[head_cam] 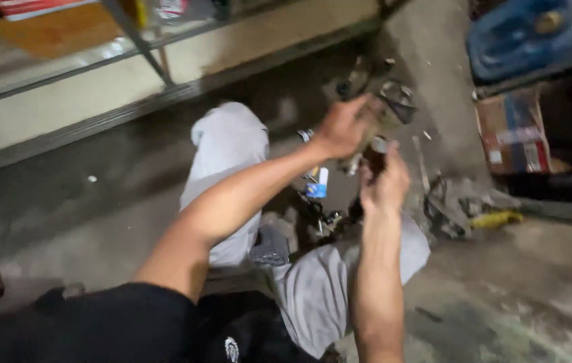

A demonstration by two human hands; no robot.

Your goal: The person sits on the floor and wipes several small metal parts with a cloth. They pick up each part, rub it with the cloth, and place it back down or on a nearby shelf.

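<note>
I sit on a concrete floor with my knees in grey trousers (229, 144) spread apart. My left hand (344, 126) is raised above my knees, fingers curled around the top of a small dark metal part (373, 153). My right hand (385, 183) grips the same part from below. The part is blurred and mostly hidden between the two hands. Small tools and a blue-and-white packet (317, 185) lie on the floor between my legs.
A metal shelf frame (131, 40) runs along the wall at the upper left. A concrete pillar (434, 74) rises ahead. A cardboard box (514, 131) and a blue container (524, 33) stand at the right. A yellow-handled tool (494, 220) lies among scrap.
</note>
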